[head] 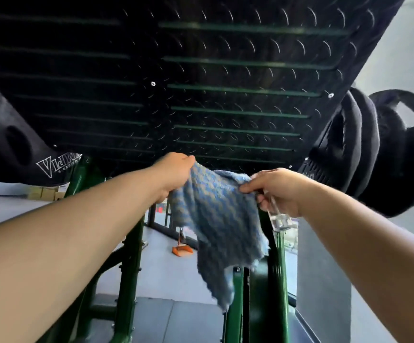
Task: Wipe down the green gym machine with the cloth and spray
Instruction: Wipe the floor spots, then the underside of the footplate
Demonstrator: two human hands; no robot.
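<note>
**A:** Head view first: what are the hands doing?

**B:** The left hand (pixel 176 172) is gripping one top corner of the cloth (pixel 220 219), fingers curled round it, at about eleven o'clock from the cloth's middle. The right hand (pixel 277 191) is pinching the opposite corner, at two o'clock, between thumb and forefinger.

**A:** Is the right hand holding only that?

**B:** No. Its lower fingers are also wrapping round a clear spray bottle (pixel 279 220), which is hanging below the palm at about six o'clock. I judge it is doing double duty so that neither tool has to be put down.

**A:** Why is the cloth being stretched out?

**B:** It is hanging open between both hands, the loose end drooping toward six o'clock. My guess is that the person is spreading it to find a clean face or to refold it before wiping.

**A:** And where is the machine sitting?

**B:** The green gym machine (pixel 129 268) is surrounding everything. Its uprights are rising at six o'clock behind the cloth, and its dark treaded footplate (pixel 201 82) is filling twelve o'clock overhead. Whether the left knuckles are touching its lower edge, I cannot tell.

**A:** Anything further out?

**B:** Black weight plates (pixel 386 149) are hanging at three and nine o'clock, and an orange dustpan (pixel 182 250) is lying on the floor far beyond.
</note>
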